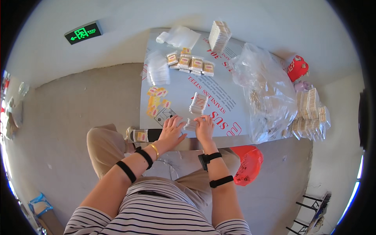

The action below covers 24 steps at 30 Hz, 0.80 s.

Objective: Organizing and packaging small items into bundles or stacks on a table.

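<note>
A small row of white cotton swabs (pixel 190 125) lies at the near edge of the table, between my two hands. My left hand (pixel 172 131) rests at its left side, fingers spread and holding nothing. Bent fingers of my right hand (pixel 204 127) grip the right end of the same row; its thumb is partly hidden. Just beyond is a larger flat stack of cotton swabs (pixel 199 103). Left of it are scattered yellow-and-white paper cards (pixel 156 101).
Filled swab packets (pixel 190 62) and clear bags (pixel 158 68) lie farther back on the table (pixel 231 102). A tall packet stack (pixel 219 37) stands at the far edge. A big plastic bag (pixel 268 94) covers the right side, beside more packets (pixel 310 113). A red bag (pixel 249 164) hangs below.
</note>
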Available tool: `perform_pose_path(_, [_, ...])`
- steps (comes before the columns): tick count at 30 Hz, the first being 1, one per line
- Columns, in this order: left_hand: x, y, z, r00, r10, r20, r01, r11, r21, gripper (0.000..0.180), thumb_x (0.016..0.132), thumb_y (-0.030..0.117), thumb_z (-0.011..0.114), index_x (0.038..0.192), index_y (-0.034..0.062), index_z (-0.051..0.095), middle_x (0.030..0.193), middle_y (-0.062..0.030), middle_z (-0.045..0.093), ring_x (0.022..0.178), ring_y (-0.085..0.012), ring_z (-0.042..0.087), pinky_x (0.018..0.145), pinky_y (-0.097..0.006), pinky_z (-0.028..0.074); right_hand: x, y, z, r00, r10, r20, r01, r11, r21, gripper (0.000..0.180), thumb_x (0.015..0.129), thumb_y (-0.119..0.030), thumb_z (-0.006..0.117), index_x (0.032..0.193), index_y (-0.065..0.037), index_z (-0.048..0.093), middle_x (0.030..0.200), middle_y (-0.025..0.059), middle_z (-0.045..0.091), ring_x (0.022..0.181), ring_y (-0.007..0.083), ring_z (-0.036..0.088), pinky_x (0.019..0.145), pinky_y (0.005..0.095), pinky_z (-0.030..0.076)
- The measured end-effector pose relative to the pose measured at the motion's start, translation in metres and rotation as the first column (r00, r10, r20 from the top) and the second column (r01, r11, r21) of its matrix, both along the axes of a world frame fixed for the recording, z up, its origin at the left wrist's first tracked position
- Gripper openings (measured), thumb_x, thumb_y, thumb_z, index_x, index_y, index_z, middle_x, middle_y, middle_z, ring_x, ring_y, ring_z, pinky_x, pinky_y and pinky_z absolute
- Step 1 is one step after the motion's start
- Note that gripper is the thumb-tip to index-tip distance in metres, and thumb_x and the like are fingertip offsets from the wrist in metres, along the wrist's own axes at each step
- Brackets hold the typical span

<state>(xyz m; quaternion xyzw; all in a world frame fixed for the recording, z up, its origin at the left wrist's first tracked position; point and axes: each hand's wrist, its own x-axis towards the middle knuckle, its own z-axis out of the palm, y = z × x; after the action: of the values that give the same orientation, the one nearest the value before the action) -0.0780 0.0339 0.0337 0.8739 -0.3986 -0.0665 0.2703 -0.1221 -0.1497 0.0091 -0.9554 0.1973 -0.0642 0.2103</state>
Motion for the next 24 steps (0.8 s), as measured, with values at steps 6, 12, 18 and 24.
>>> perform_pose_path(6, [0.014, -0.035, -0.016, 0.992, -0.099, 0.084, 0.069, 0.948, 0.311, 0.061, 0.097, 0.049, 0.048, 0.147, 0.0138, 0.041, 0.158, -0.0125, 0.024, 0.150, -0.0366, 0.007, 0.119, -0.060, 0.005, -0.002, -0.010, -0.007, 0.998, 0.018, 0.060, -0.020, 0.999, 0.032, 0.014, 0.082, -0.010, 0.064, 0.091, -0.018, 0.072, 0.114, 0.0034, 0.056, 0.116, 0.0282, 0.050, 0.097, 0.0466, 0.040])
perform_pose_path(12, [0.012, -0.029, -0.028, 0.975, -0.169, 0.145, 0.100, 0.914, 0.393, 0.065, 0.099, 0.054, 0.041, 0.150, 0.0157, 0.037, 0.162, -0.0112, 0.019, 0.151, -0.0355, 0.003, 0.118, -0.063, 0.002, -0.004, -0.046, 0.000, 0.993, 0.052, 0.104, -0.051, 0.999, -0.015, 0.017, 0.081, -0.004, 0.062, 0.090, -0.015, 0.071, 0.111, 0.0051, 0.056, 0.113, 0.0301, 0.051, 0.093, 0.0470, 0.041])
perform_pose_path(18, [0.012, -0.024, -0.019, 0.985, -0.156, 0.072, 0.125, 0.938, 0.323, 0.066, 0.099, 0.053, 0.042, 0.152, 0.0138, 0.034, 0.161, -0.0132, 0.020, 0.151, -0.0349, 0.008, 0.120, -0.059, 0.006, -0.035, -0.051, -0.008, 0.986, -0.026, 0.166, -0.032, 0.941, 0.336, 0.023, 0.085, -0.009, 0.061, 0.107, -0.009, 0.067, 0.119, 0.0099, 0.058, 0.117, 0.0353, 0.050, 0.097, 0.0506, 0.040])
perform_pose_path(24, [0.006, -0.005, -0.048, 0.986, -0.035, 0.164, -0.007, 0.968, 0.250, 0.080, 0.097, 0.056, 0.043, 0.152, -0.0004, 0.026, 0.161, -0.0156, 0.019, 0.151, -0.0330, 0.013, 0.120, -0.057, 0.008, -0.059, 0.003, -0.013, 0.973, 0.187, 0.132, -0.200, 0.976, 0.091, 0.075, 0.088, -0.028, 0.064, 0.148, 0.002, 0.030, 0.154, 0.0244, 0.031, 0.144, 0.0399, 0.028, 0.117, 0.0518, 0.023])
